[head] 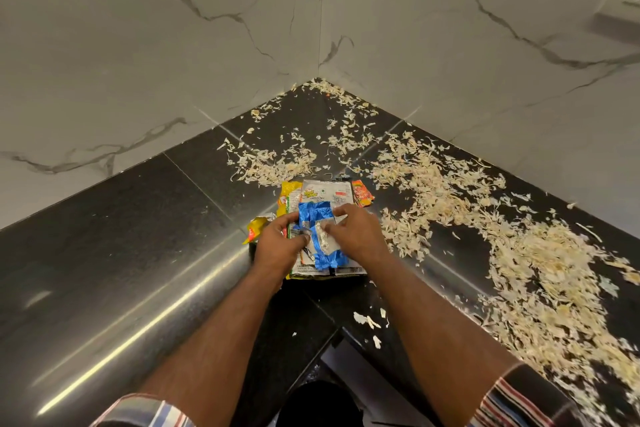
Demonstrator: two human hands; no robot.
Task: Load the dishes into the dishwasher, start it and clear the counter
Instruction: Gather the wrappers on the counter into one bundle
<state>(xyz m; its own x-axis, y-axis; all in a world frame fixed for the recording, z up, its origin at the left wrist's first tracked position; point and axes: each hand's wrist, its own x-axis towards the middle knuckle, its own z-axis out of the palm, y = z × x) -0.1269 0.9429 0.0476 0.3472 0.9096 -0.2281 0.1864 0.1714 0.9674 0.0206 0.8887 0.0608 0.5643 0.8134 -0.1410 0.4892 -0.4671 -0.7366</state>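
At the centre of the frame, your left hand (278, 242) and right hand (356, 236) are meeting over a stack of flattened wrappers (322, 204) that is lying on the black counter (138, 236) in the inner corner. Your left fingers are curling onto a blue wrapper (317, 218) that is sitting on top of the stack, and your right fingers are pinching the same wrapper from the other side. Yellow and orange packets are poking out from under it toward the upper part of the stack. Pale shredded scraps (519, 253) are lying scattered across the counter from the corner at upper centre down the whole right side of the frame, crowding close to your right wrist. Marble wall tiles (173, 45) are filling the upper half. Striped sleeves (512, 402) are showing at the bottom edge.
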